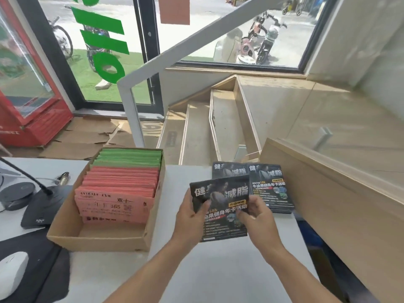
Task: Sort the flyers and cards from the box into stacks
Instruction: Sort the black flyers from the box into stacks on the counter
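**Both hands on a bundle of black flyers**

Fingers of the left hand curl round the left edge of the black flyers, thumb on the printed face; the right hand pinches the right edge likewise. Held at both sides, the bundle is probably being squared or thumbed before it is laid down. It hangs over the white table, just in front of two black flyer stacks lying side by side, which look like its destination. To the left sits the cardboard box, with pink cards in front and green cards behind, not yet sorted out.
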Available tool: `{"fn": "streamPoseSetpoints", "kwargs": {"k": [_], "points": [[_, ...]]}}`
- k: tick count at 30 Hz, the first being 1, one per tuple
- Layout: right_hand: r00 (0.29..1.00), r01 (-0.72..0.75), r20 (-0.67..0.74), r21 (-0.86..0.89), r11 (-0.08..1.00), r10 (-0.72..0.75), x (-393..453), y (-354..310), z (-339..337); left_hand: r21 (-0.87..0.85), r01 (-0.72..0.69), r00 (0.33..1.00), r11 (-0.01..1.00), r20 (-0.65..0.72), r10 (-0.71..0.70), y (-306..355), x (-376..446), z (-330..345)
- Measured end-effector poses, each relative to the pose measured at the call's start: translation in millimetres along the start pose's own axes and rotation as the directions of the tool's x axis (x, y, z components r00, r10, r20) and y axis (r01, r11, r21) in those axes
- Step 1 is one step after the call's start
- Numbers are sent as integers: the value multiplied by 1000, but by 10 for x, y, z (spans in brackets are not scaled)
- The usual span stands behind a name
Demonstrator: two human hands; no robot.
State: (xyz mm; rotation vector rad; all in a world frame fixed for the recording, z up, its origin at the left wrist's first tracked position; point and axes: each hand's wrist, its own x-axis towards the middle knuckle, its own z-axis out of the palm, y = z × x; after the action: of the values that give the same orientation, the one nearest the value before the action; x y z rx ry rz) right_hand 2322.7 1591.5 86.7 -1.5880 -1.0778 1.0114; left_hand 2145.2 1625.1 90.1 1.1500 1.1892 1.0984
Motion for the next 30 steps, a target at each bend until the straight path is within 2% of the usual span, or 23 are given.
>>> {"fn": "streamPoseSetpoints", "kwargs": {"k": [2,7,11,14,18,23,27,30], "points": [[998,50,-26,41,998,-49,12,-55,-131,87,-46,996,995,83,38,-100,-55,127],[998,52,-33,61,997,-50,10,64,-231,150,-19,995,988,101,4,-246,-142,310],[993,73,-90,26,997,-71,-16,167,-240,167,-86,996,982,38,81,-225,-197,352],[984,142,-104,-65,988,-148,-39,154,-238,162,-132,991,978,-10,135,-208,-174,362],[974,192,-89,-170,966,-209,-8,190,-242,155,-81,994,985,-54,90,-314,-136,373],[991,92,-77,-190,978,-108,114,303,-283,201,52,995,978,-92,-34,-605,-37,274],[998,20,-52,-221,975,-33,250,397,-281,233,92,994,968,-78,-75,-679,94,250],[996,-58,-78,-146,988,47,483,321,-271,229,85,994,970,-84,-67,-587,307,278]]}}
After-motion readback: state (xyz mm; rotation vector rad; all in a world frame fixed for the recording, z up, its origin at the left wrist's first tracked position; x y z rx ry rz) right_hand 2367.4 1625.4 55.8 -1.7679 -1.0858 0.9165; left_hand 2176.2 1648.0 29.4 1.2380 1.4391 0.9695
